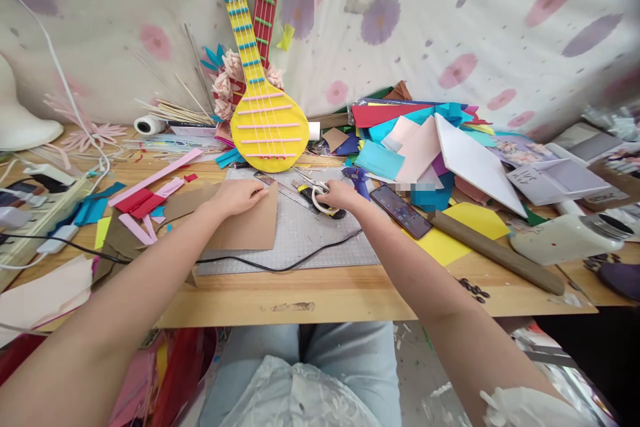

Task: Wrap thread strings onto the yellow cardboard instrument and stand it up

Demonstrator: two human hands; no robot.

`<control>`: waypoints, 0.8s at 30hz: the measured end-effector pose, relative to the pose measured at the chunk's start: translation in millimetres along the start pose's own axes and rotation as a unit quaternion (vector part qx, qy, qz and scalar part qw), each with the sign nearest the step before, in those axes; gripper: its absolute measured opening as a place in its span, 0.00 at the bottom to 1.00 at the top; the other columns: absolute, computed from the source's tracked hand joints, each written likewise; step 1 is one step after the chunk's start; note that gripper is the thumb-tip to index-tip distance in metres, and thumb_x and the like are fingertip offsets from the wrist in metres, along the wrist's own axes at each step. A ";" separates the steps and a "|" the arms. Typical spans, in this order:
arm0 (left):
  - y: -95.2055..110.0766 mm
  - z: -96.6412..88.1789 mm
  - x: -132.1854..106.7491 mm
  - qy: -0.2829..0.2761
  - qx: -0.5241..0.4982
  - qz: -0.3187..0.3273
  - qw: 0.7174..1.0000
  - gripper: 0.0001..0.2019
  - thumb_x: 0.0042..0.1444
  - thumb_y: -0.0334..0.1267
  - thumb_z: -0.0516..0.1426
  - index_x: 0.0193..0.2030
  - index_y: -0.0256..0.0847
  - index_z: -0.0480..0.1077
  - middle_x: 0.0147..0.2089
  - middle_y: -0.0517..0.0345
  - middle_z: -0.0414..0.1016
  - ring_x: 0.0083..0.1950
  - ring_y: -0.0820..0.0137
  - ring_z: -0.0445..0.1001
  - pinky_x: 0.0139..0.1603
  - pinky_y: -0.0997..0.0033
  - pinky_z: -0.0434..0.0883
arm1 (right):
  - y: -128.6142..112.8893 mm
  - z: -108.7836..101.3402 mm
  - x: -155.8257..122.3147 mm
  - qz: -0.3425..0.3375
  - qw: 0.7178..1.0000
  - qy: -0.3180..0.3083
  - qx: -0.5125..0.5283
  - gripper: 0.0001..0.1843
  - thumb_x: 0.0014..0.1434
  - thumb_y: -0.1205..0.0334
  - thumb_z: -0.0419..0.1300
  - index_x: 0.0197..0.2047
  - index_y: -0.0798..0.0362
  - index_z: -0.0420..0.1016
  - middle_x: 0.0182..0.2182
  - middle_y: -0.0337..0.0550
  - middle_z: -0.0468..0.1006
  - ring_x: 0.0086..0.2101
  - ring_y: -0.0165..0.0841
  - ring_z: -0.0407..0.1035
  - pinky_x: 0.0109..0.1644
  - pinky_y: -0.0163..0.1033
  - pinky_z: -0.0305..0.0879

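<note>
My left hand (241,197) is on a piece of brown cardboard (250,230), near its upper edge, with the fingers drawn together on it. The cardboard lies over the left part of a grey cutting mat (295,253). Over on the mat's right side, my right hand (341,195) has its fingers closed at the white-handled scissors (325,207); their blades point up and left. A yellow-and-black utility knife (303,192) lies against the scissors, partly covered by them. Beside these is a metal ruler (280,188). A blue glue gun (356,180) rests just behind my right hand.
A yellow paper-craft lute (270,127) leans at the back. A black cable (285,269) crosses the mat. On the right lie a phone (401,211), a wooden stick (495,250) and a white bottle (560,238). A power strip (45,220) is at left.
</note>
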State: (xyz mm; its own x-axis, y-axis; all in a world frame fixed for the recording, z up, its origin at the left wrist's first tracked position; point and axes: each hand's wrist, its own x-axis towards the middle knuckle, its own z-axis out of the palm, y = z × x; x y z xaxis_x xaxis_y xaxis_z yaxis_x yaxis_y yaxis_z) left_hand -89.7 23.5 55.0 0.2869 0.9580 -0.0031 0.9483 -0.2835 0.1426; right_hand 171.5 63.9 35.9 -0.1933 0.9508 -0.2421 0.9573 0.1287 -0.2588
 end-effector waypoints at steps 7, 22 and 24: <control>4.6 19.8 20.3 -0.017 -0.049 0.109 0.993 0.15 0.57 0.42 0.47 0.38 0.45 0.75 0.44 0.53 0.75 0.47 0.63 0.70 0.51 0.64 0.64 | -3.0 -1.0 0.4 0.032 0.997 0.045 -0.052 0.20 0.56 0.60 0.55 0.49 0.63 0.69 0.48 0.64 0.73 0.46 0.46 0.70 0.44 0.41 0.64; -28.6 2.7 -5.7 0.220 -0.137 -0.199 0.945 0.24 0.56 0.38 0.49 0.60 0.39 0.58 0.43 0.50 0.75 0.45 0.62 0.73 0.47 0.63 0.67 | -11.9 11.5 5.8 -0.044 0.979 0.194 -0.034 0.15 0.58 0.66 0.50 0.49 0.59 0.64 0.49 0.58 0.70 0.50 0.43 0.64 0.50 0.43 0.61; -34.1 14.7 -12.1 0.197 -0.135 -0.169 0.956 0.28 0.52 0.38 0.54 0.61 0.37 0.57 0.51 0.45 0.72 0.51 0.60 0.70 0.52 0.62 0.66 | -11.2 19.5 -7.3 -0.092 0.977 0.194 -0.016 0.15 0.58 0.61 0.52 0.48 0.56 0.65 0.46 0.54 0.71 0.48 0.42 0.65 0.49 0.42 0.61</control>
State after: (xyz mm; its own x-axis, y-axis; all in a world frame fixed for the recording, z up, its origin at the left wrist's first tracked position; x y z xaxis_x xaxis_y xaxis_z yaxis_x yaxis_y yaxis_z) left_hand -123.5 20.9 35.6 -0.1541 0.9503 0.2705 0.8926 0.0165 0.4505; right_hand 158.0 50.1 22.3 -0.2715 0.9454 0.1801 0.9216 0.3093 -0.2345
